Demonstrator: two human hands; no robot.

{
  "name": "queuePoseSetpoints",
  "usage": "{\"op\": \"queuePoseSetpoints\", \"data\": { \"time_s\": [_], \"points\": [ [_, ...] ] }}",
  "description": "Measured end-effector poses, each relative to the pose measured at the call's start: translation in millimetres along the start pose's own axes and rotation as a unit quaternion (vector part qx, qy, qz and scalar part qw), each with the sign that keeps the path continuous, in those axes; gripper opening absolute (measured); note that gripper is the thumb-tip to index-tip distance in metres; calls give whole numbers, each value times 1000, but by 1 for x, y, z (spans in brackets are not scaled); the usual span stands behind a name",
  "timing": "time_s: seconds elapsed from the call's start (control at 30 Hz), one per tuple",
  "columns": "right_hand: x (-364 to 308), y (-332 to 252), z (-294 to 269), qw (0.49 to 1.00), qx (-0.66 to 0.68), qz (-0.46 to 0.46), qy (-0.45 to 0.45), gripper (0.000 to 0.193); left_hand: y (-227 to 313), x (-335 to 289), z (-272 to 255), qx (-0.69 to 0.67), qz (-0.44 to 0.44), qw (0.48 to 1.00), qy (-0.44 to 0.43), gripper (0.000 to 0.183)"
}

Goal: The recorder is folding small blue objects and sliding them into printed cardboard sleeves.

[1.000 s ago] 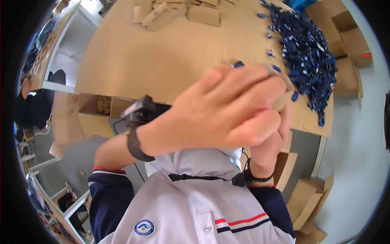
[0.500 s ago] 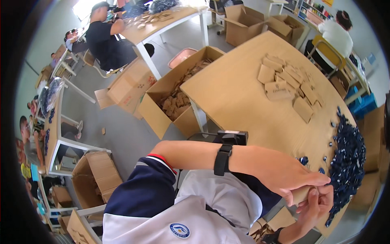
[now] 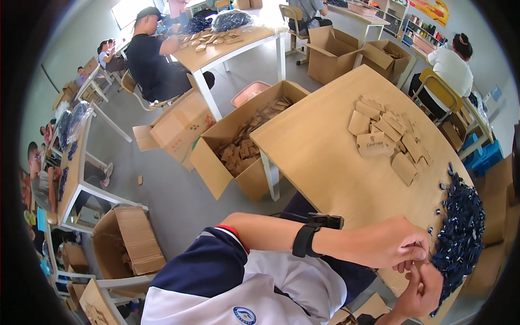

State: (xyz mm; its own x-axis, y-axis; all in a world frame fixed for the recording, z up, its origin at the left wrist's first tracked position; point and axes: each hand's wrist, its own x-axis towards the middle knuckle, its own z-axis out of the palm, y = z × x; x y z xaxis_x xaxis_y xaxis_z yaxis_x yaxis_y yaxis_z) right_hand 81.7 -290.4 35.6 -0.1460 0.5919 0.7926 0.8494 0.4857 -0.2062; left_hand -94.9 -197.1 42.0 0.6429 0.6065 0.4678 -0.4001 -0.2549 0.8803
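Our left grip (image 3: 403, 246) and right grip (image 3: 424, 290) pinch what seems a cardboard piece (image 3: 418, 262), apparently mid-fold, and the next move likely needs steady pressure.

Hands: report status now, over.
Left hand and right hand together, fingers curled. Anything held mostly hidden behind fingers. Blue pile close by on table; cardboard pieces farther off.

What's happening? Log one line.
left hand: close against right hand | held: unclear | table: dark-blue pile beside hands, brown card pieces beyond
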Motion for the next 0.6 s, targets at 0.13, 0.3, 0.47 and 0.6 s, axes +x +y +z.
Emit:
{"op": "queuePoseSetpoints", "data": {
  "time_s": [0.13,0.3,0.47,0.6],
  "points": [
    [-16,-2,7,994,36,79,61,27,-16,-5,22,45,80,993,73,13],
    [1,-42,25,943,182,194,199,19,-30,-7,38,173,259,926,213,26],
    [6,-26,-1,964,182,190,28,26,-8,-16,19,265,236,926,127,19],
    [-6,11,14,993,58,47,-94,37,-20,-34,37,-58,-90,990,91,18]
  ]
}}
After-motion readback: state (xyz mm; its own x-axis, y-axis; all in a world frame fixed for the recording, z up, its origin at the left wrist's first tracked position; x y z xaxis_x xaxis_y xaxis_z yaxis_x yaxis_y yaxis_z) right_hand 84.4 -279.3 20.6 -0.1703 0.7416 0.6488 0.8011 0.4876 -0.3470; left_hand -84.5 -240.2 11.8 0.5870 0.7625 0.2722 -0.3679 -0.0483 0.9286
